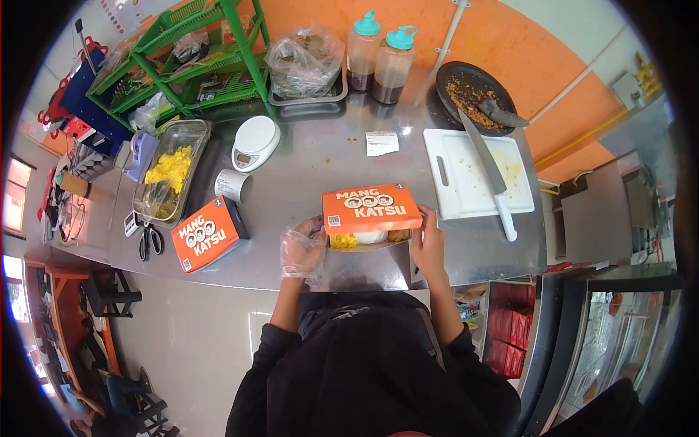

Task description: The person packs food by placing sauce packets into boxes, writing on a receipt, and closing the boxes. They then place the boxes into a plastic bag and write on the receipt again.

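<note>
An orange takeaway box [373, 206] stands at the counter's front edge, its printed lid partly raised. Yellow food [342, 241], something white like rice [370, 237] and a browned piece show through the front gap. My left hand [303, 253], in a clear plastic glove, grips the box's left side. On the opposite side, my bare right hand [428, 244] has its fingers closed on the lid's edge and the box's corner. Some fingertips are hidden behind the box. A second, closed takeaway box [206, 237] lies to the left, apart from my hands.
Black scissors [151, 242] and a tray of yellow food [169, 172] lie left. Behind are a white scale [256, 143], a receipt [381, 143] and two sauce bottles [394, 65]. A knife [486, 164] rests on the white cutting board [455, 197], near a dark pan [455, 73].
</note>
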`<act>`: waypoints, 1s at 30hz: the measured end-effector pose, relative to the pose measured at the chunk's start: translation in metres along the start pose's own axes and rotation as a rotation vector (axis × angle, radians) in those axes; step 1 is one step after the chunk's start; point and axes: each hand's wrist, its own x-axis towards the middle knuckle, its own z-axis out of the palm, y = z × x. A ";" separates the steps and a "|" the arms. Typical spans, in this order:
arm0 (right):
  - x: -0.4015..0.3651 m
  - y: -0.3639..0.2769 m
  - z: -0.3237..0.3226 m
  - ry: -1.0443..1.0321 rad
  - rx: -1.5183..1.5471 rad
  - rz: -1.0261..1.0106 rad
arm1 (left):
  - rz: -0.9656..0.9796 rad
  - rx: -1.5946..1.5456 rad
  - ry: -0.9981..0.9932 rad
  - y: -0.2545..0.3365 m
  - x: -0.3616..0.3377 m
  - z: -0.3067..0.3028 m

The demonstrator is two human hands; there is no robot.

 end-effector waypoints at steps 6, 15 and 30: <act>0.011 -0.034 -0.019 -0.078 0.001 0.135 | 0.024 0.225 -0.086 0.010 0.014 -0.010; 0.013 0.004 -0.018 -0.221 0.338 0.046 | 0.032 -0.053 -0.293 0.034 0.017 -0.019; 0.016 0.010 -0.029 -0.401 0.386 0.126 | 0.183 -0.012 -0.320 0.028 0.018 -0.027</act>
